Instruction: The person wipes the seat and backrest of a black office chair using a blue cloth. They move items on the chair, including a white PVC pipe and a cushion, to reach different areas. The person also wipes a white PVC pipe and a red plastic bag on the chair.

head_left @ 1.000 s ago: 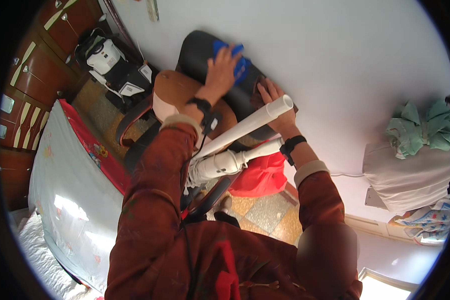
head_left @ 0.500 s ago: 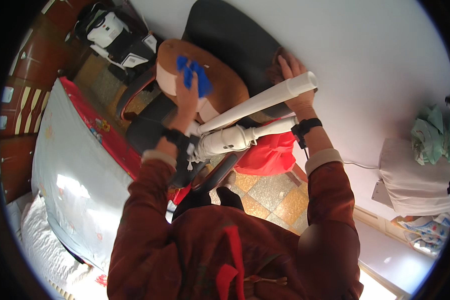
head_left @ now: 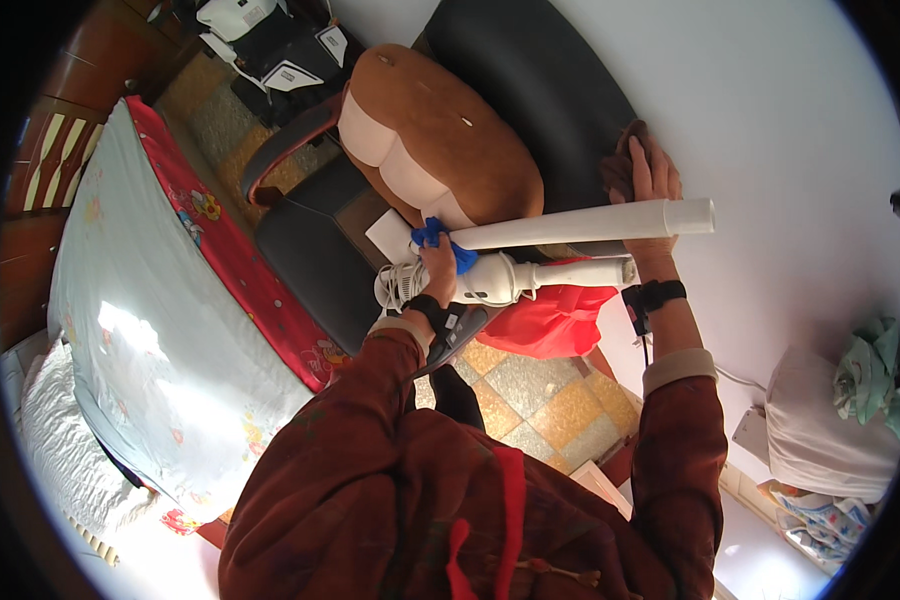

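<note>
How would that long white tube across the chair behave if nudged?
The white tube looks rigid and hollow at its open end, so probably light. Being round and lying across the chair, it would likely roll or slide off. The left hand is close by it.

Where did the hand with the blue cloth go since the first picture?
The left hand carried the blue cloth off the black chair back, past the brown cushion, down to the near end of the white tube by the seat. It kept hold of the cloth throughout. The right hand stayed resting on the chair back beside the tube, and the red bag stayed put.
</note>
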Motion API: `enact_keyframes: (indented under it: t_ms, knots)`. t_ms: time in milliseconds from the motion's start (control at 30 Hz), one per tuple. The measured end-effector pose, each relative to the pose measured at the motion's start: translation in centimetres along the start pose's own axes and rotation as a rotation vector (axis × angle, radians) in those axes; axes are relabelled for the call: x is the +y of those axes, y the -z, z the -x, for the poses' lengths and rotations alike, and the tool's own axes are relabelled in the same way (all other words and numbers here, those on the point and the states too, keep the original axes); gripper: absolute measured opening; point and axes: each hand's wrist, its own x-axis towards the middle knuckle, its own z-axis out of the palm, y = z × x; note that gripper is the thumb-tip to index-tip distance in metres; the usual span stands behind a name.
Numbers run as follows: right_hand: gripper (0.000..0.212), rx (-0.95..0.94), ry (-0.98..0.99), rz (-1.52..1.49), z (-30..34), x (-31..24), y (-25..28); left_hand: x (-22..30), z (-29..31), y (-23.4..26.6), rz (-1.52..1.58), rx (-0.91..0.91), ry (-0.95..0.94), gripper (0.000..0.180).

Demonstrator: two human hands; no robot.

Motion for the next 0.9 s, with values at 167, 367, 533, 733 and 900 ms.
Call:
enact_keyframes:
  t_ms: [167, 367, 533, 733, 900]
  knots:
    - [0.061, 0.117, 0.083, 0.014, -0.4, -0.1, -0.3, -2.0, -5.4, 0.4, -0.556, 0.045, 0.252, 0.067]
    - [0.064, 0.131, 0.144, 0.038, -0.4, 0.3, -0.7, 1.5, -7.4, 1.8, -0.769, -0.132, 0.262, 0.06]
    - [0.061, 0.125, 0.143, 0.031, -0.2, 0.3, -0.6, 2.5, -5.9, 1.5, -0.694, -0.07, 0.296, 0.059]
    - [0.064, 0.126, 0.116, 0.058, -0.4, 0.4, -0.8, 6.1, 2.9, -1.5, -0.193, -0.131, 0.227, 0.072]
    - [0.071, 0.087, 0.062, 0.055, 0.0, 0.3, -1.0, 11.9, 12.0, -5.1, -0.125, -0.286, 0.003, 0.082]
